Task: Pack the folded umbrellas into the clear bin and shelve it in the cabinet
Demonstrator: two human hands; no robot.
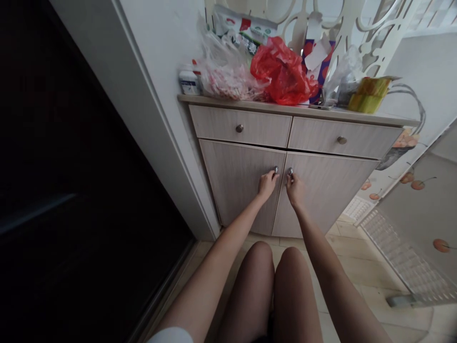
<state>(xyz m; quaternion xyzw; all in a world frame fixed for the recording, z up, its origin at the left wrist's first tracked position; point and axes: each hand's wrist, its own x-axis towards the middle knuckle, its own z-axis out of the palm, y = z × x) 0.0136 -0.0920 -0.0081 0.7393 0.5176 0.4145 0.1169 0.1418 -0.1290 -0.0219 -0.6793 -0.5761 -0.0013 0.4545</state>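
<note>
At the middle of the cabinet (289, 109), two doors meet along a narrow seam, each with a small metal knob set close to it. Left hand (267, 184) is on the left knob (276, 169), thumb and fingers pinched together around it. Right hand (295, 189) is on the right knob (290, 171), fingers closed in around it too; exact fingertip contact too small to tell. Both arms reach out straight, knees (262, 257) near, between them.

Handling, judged by eye: left door (239, 186) and right door (332, 190) look like flat, stiff board, pale wood grain, probably moderate weight carried by hinges, likely on the outer edges. Not fragile. Knobs look smooth and shiny, so maybe a bit slippery; small too, room for a fingertip pinch and not a full palm. Best hold is right where the hands are: thumb one side, fingers the other, tucked behind the knob head if it has a lip. Seam edge looks too tight for fingers. A dark gap runs along the top of the doors, under left drawer (264, 126) and right drawer (321, 140).

Far side, on the cabinet top: white jar (189, 85) at left, clear bag (226, 66), red bag (280, 71), yellow pack (369, 95) at right. Bags look light and soft.
</note>
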